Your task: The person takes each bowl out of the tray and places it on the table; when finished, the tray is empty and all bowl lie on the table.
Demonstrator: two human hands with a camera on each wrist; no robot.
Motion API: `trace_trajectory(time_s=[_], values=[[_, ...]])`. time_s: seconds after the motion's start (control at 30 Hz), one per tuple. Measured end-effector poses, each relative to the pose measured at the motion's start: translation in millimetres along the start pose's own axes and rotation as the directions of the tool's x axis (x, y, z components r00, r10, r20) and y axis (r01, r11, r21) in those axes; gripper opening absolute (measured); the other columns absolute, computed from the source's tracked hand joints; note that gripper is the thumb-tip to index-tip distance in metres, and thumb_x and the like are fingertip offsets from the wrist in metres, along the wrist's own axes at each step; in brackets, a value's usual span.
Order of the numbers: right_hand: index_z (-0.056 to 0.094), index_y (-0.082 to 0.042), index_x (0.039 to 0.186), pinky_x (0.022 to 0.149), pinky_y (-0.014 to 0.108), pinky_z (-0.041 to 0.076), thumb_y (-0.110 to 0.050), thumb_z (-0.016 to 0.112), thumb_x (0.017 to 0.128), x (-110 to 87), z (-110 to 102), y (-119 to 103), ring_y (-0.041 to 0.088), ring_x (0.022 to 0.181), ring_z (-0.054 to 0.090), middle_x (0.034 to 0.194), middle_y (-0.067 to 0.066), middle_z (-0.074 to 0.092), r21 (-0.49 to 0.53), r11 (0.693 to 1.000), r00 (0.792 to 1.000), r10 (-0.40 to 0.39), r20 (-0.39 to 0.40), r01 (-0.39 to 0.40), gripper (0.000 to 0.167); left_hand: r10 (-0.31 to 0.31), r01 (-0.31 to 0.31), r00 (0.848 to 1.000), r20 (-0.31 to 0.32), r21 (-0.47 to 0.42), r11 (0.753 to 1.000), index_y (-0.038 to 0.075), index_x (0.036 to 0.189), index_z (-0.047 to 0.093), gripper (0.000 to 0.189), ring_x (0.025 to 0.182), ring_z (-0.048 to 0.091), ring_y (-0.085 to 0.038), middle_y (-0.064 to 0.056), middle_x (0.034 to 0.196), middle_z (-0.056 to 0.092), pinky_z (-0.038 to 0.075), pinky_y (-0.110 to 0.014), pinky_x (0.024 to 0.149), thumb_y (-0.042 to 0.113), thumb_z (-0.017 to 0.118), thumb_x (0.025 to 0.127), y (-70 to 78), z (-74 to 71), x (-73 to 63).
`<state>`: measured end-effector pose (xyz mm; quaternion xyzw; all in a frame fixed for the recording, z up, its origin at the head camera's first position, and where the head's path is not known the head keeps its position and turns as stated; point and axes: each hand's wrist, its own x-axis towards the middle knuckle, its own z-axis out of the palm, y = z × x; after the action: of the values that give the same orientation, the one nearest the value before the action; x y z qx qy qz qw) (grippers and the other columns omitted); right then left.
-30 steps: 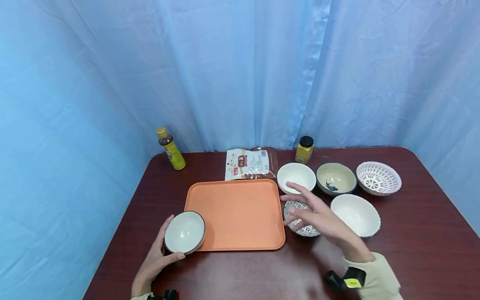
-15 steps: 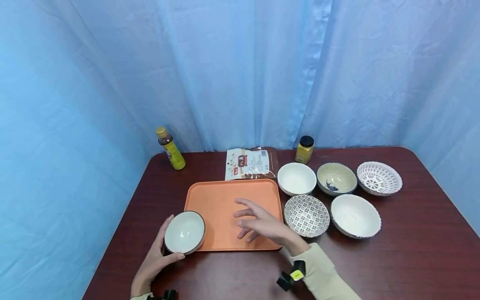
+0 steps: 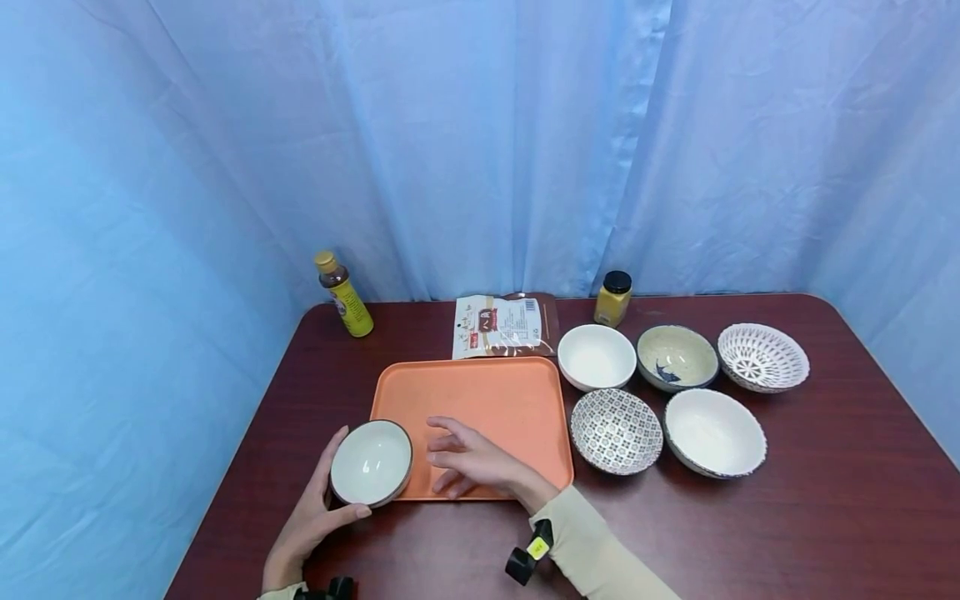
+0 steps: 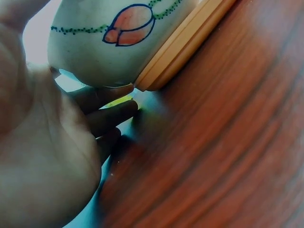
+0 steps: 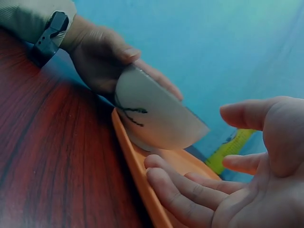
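Observation:
A small pale bowl [image 3: 372, 460] with a dark rim sits at the near left corner of the orange tray [image 3: 480, 392], overlapping its edge. My left hand [image 3: 303, 521] grips it from the left side, thumb at the near rim and fingers around the far side. In the left wrist view, a red flower with green dotted lines shows on the bowl's outer wall. My right hand [image 3: 476, 458] hovers over the tray, fingers spread and holding nothing. Seen in the right wrist view, its fingertips [image 5: 159, 178] are close to the bowl's underside, above the tray rim.
Right of the tray stand several bowls: a plain white one [image 3: 596, 357], a patterned one [image 3: 617, 432], a speckled one [image 3: 677, 358], a lattice-patterned one [image 3: 763, 358] and a wide white one [image 3: 715, 433]. Behind are a yellow-labelled bottle [image 3: 347, 302], a food pouch [image 3: 501, 327] and a black-lidded jar [image 3: 613, 300].
My right hand has moved left from above the patterned bowl to over the tray, close to the held bowl. The left hand and its bowl have stayed in place.

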<state>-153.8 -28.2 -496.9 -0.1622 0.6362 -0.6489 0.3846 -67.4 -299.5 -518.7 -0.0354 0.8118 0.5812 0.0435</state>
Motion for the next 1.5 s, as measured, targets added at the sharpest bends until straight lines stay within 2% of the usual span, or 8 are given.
trace_trajectory(time_s=[0.13, 0.23, 0.33, 0.43, 0.73, 1.3, 1.43, 1.5], values=[[0.029, -0.017, 0.158, 0.065, 0.031, 0.059, -0.026, 0.059, 0.1, 8.0, 6.0, 1.0, 0.025, 0.084, 0.073, 0.152, 0.022, 0.043, 0.016, 1.0, 1.0, 0.006, -0.001, -0.006, 0.066, 0.011, -0.011, 1.0, 0.001, -0.017, 1.0, 0.032, 0.162, 0.01, 0.109, 0.145, 0.024, -0.006, -0.012, 0.168, 0.015, 0.022, -0.063, 0.113, 0.007, 0.077, 0.079, -0.3, -1.8, -0.1], [0.029, -0.019, 0.158, 0.065, 0.032, 0.06, -0.027, 0.06, 0.1, 15.3, 10.8, 0.8, 0.025, 0.082, 0.074, 0.153, 0.02, 0.044, 0.012, 1.0, 1.0, 0.005, 0.008, -0.005, 0.066, 0.015, -0.015, 1.0, 0.003, -0.024, 1.0, 0.03, 0.162, 0.009, 0.109, 0.134, 0.025, 0.015, -0.01, 0.168, 0.014, 0.028, -0.038, 0.114, 0.006, 0.076, 0.08, -0.7, -3.5, -0.4], [0.029, -0.02, 0.158, 0.064, 0.033, 0.059, -0.028, 0.061, 0.099, 22.9, 15.5, 0.2, 0.027, 0.081, 0.074, 0.154, 0.018, 0.044, 0.006, 1.0, 1.0, 0.001, 0.026, -0.001, 0.068, 0.022, -0.022, 1.0, 0.007, -0.036, 0.999, 0.024, 0.163, 0.008, 0.109, 0.129, 0.026, 0.021, -0.011, 0.168, 0.015, 0.029, -0.012, 0.102, 0.006, 0.076, 0.08, -1.4, -4.7, -0.7], [0.028, -0.022, 0.158, 0.062, 0.033, 0.059, -0.029, 0.062, 0.099, 29.4, 19.4, -0.9, 0.03, 0.082, 0.074, 0.153, 0.014, 0.046, -0.003, 1.0, 0.999, -0.003, 0.053, 0.003, 0.068, 0.027, -0.027, 1.0, 0.01, -0.05, 0.998, 0.021, 0.163, 0.008, 0.109, 0.129, 0.027, 0.02, -0.012, 0.167, 0.015, 0.027, -0.004, 0.096, 0.005, 0.076, 0.079, -2.0, -5.0, -1.3], [0.029, -0.026, 0.157, 0.057, 0.029, 0.057, -0.023, 0.06, 0.1, 41.6, 27.6, -0.8, 0.022, 0.075, 0.072, 0.132, 0.01, 0.059, 0.012, 1.0, 0.994, -0.023, 0.108, 0.022, 0.065, 0.009, -0.008, 1.0, 0.012, -0.041, 0.999, 0.025, 0.163, 0.01, 0.108, 0.128, 0.03, 0.019, -0.01, 0.165, 0.019, 0.03, -0.007, 0.097, 0.006, 0.076, 0.08, -0.8, -3.1, -2.7], [0.037, -0.024, 0.156, 0.058, 0.038, 0.06, -0.005, 0.055, 0.098, 39.0, 25.4, 1.2, 0.024, 0.064, 0.07, 0.124, 0.02, 0.064, 0.059, 0.996, 0.998, -0.059, 0.0, 0.059, 0.064, 0.008, -0.007, 1.0, 0.025, -0.041, 0.999, 0.024, 0.163, 0.009, 0.105, 0.128, 0.03, 0.025, -0.014, 0.166, 0.022, 0.025, -0.003, 0.097, 0.01, 0.075, 0.082, -0.9, -4.2, -1.0], [0.037, -0.022, 0.156, 0.06, 0.04, 0.06, -0.003, 0.055, 0.096, 34.4, 18.0, 1.3, 0.021, 0.062, 0.069, 0.124, 0.021, 0.063, 0.061, 0.996, 0.997, -0.061, -0.036, 0.063, 0.065, 0.012, -0.011, 1.0, 0.018, -0.04, 0.999, 0.024, 0.163, 0.011, 0.098, 0.129, 0.032, 0.025, -0.017, 0.166, 0.024, 0.021, -0.036, 0.12, 0.011, 0.072, 0.086, 0.3, -3.3, -0.7], [0.037, -0.023, 0.156, 0.06, 0.039, 0.06, -0.002, 0.055, 0.096, 31.4, 13.4, 1.4, 0.021, 0.062, 0.069, 0.124, 0.021, 0.062, 0.065, 0.996, 0.997, -0.059, -0.047, 0.062, 0.065, 0.015, -0.015, 1.0, 0.005, -0.045, 0.999, 0.022, 0.162, 0.013, 0.094, 0.13, 0.031, 0.024, -0.018, 0.165, 0.026, 0.014, -0.057, 0.12, 0.011, 0.07, 0.088, 1.4, -2.3, -0.6]])
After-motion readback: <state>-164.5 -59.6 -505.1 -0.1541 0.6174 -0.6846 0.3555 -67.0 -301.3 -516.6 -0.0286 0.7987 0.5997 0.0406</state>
